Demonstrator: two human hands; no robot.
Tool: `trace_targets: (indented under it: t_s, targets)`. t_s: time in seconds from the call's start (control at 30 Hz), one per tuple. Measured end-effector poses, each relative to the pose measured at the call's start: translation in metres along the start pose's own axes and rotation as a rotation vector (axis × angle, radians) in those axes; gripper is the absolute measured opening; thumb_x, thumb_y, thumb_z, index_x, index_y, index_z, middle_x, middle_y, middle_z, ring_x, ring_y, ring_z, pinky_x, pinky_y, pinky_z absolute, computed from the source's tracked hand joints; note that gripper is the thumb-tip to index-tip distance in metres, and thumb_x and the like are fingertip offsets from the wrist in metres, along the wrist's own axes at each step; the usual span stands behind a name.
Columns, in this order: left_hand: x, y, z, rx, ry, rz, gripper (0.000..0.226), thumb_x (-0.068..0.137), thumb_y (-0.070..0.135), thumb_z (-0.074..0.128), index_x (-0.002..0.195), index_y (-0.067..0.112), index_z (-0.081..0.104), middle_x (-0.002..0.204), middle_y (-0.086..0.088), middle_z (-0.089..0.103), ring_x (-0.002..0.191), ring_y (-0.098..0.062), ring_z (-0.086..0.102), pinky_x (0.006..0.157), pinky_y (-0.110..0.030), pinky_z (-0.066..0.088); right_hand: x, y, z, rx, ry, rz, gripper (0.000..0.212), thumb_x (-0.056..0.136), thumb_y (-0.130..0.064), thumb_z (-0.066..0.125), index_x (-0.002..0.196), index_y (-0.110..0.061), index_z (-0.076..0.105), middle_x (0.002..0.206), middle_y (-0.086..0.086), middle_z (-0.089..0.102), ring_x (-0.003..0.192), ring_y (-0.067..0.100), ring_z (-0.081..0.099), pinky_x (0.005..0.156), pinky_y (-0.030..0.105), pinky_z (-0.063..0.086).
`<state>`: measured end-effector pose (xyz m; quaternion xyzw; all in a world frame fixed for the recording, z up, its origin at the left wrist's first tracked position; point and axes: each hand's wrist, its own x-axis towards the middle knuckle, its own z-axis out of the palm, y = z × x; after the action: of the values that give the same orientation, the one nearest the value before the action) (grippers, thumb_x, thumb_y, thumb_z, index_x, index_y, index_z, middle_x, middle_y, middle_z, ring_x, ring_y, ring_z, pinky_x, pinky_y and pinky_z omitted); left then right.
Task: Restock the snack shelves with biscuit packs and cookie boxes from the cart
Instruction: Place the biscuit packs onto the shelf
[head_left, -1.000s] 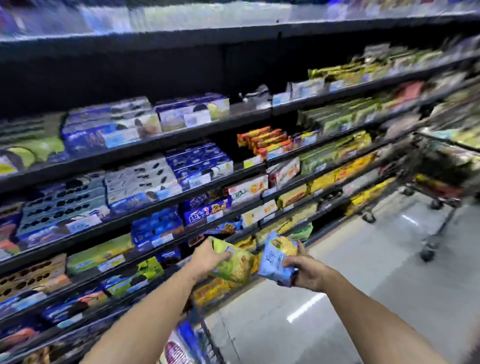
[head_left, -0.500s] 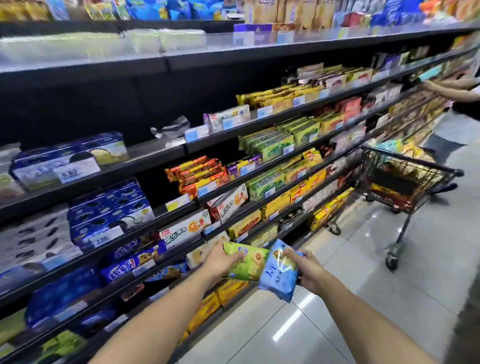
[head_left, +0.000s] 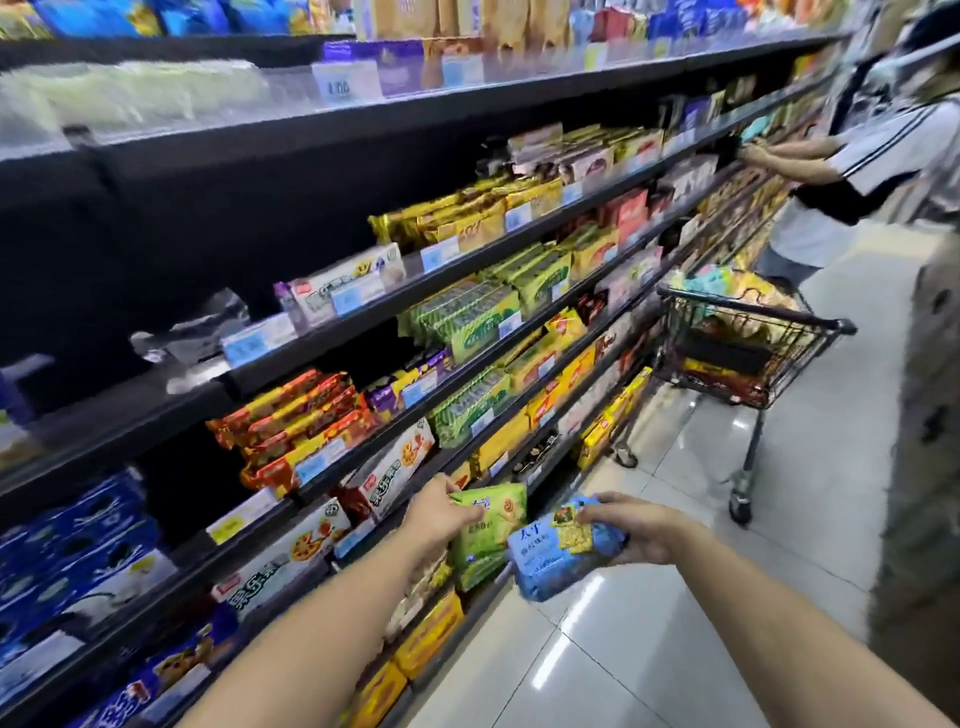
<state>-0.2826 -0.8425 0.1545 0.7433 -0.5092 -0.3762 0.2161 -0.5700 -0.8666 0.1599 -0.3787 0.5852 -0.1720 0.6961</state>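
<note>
- I'm watching the left hand (head_left: 441, 512) pinching a glossy green biscuit pack (head_left: 485, 543), and the right hand (head_left: 631, 530) with fingers gripping a blue plastic cracker pack (head_left: 563, 556).
- I'm judging we're mid-carry; next is calling for matching slots on the black metal shelves (head_left: 415, 110).

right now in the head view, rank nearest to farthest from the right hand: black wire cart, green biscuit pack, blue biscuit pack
1. blue biscuit pack, held in the right hand
2. green biscuit pack, just left, in the left hand
3. black wire cart, ahead down the aisle

A green biscuit pack (head_left: 485, 535) beside a blue biscuit pack (head_left: 563, 556); black shelves (head_left: 467, 265), a black wire cart (head_left: 748, 348), pale glossy floor tiles (head_left: 649, 623).
</note>
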Motion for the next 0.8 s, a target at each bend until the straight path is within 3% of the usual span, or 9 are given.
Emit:
trace_targets:
  t_s: [0.07, 0.17, 0.23, 0.3, 0.43, 0.5, 0.67, 0.8]
  targets:
    - [0.027, 0.016, -0.001, 0.069, -0.057, 0.053, 0.047, 0.074, 0.040, 0.083, 0.096, 0.018, 0.047, 0.085, -0.004, 0.061, 0.075, -0.018, 0.052, 0.062, -0.032, 0.034, 0.006, -0.013, -0.014, 0.014, -0.020, 0.006, 0.037, 0.088, -0.004, 0.067, 0.122, -0.017, 0.057, 0.113, 0.016, 0.073, 0.096, 0.034, 0.072, 0.086, 0.052, 0.058]
    - [0.062, 0.045, 0.000, 0.195, -0.105, 0.141, 0.051, 0.076, 0.042, 0.083, 0.105, 0.015, 0.050, 0.091, -0.005, 0.065, 0.078, -0.018, 0.055, 0.059, -0.031, 0.034, 0.012, -0.033, -0.036, 0.029, 0.075, -0.049, 0.041, 0.090, -0.009, 0.066, 0.124, -0.031, 0.054, 0.118, 0.010, 0.071, 0.087, 0.029, 0.073, 0.076, 0.049, 0.060]
    - [0.080, 0.066, 0.006, 0.246, -0.109, 0.192, 0.050, 0.078, 0.040, 0.082, 0.109, 0.015, 0.052, 0.100, -0.006, 0.068, 0.085, -0.021, 0.060, 0.063, -0.031, 0.039, 0.013, -0.045, -0.053, 0.021, 0.107, -0.079, 0.028, 0.093, -0.010, 0.065, 0.113, -0.027, 0.058, 0.110, 0.009, 0.071, 0.084, 0.028, 0.071, 0.078, 0.051, 0.060]
    - [0.097, 0.085, 0.015, 0.253, -0.118, 0.227, 0.046, 0.080, 0.037, 0.082, 0.110, 0.019, 0.053, 0.107, -0.003, 0.068, 0.090, -0.019, 0.063, 0.071, -0.030, 0.046, 0.017, -0.056, -0.074, 0.055, 0.138, -0.105, 0.022, 0.091, -0.003, 0.062, 0.106, -0.019, 0.055, 0.097, 0.012, 0.072, 0.079, 0.029, 0.072, 0.069, 0.046, 0.061]
    - [0.135, 0.129, 0.031, 0.241, -0.137, 0.300, 0.039, 0.083, 0.032, 0.080, 0.114, 0.022, 0.058, 0.110, -0.001, 0.069, 0.092, -0.019, 0.069, 0.082, -0.035, 0.055, 0.021, -0.084, -0.118, 0.047, 0.212, -0.204, 0.027, 0.090, -0.001, 0.068, 0.096, -0.015, 0.046, 0.095, 0.015, 0.071, 0.082, 0.030, 0.070, 0.077, 0.049, 0.058]
    - [0.156, 0.158, 0.044, 0.226, -0.115, 0.337, 0.040, 0.084, 0.032, 0.080, 0.116, 0.021, 0.059, 0.111, -0.004, 0.070, 0.090, -0.018, 0.066, 0.083, -0.034, 0.053, 0.028, -0.101, -0.147, 0.033, 0.238, -0.269, 0.036, 0.087, -0.005, 0.074, 0.092, -0.015, 0.040, 0.092, 0.015, 0.071, 0.079, 0.029, 0.070, 0.068, 0.045, 0.059]
    - [0.202, 0.237, 0.072, 0.237, -0.009, 0.372, 0.041, 0.084, 0.036, 0.077, 0.119, 0.022, 0.060, 0.113, 0.007, 0.063, 0.082, -0.014, 0.056, 0.072, -0.030, 0.046, 0.064, -0.151, -0.226, -0.101, 0.281, -0.373, 0.035, 0.086, -0.003, 0.074, 0.090, -0.013, 0.041, 0.089, 0.020, 0.067, 0.081, 0.030, 0.066, 0.070, 0.042, 0.051]
    - [0.231, 0.306, 0.083, 0.188, 0.127, 0.329, 0.035, 0.082, 0.035, 0.075, 0.112, 0.026, 0.059, 0.104, -0.001, 0.068, 0.058, -0.010, 0.054, 0.047, -0.024, 0.036, 0.090, -0.213, -0.294, -0.241, 0.313, -0.472, 0.032, 0.084, -0.002, 0.073, 0.083, -0.013, 0.042, 0.069, 0.009, 0.048, 0.056, 0.016, 0.045, 0.050, 0.025, 0.032]
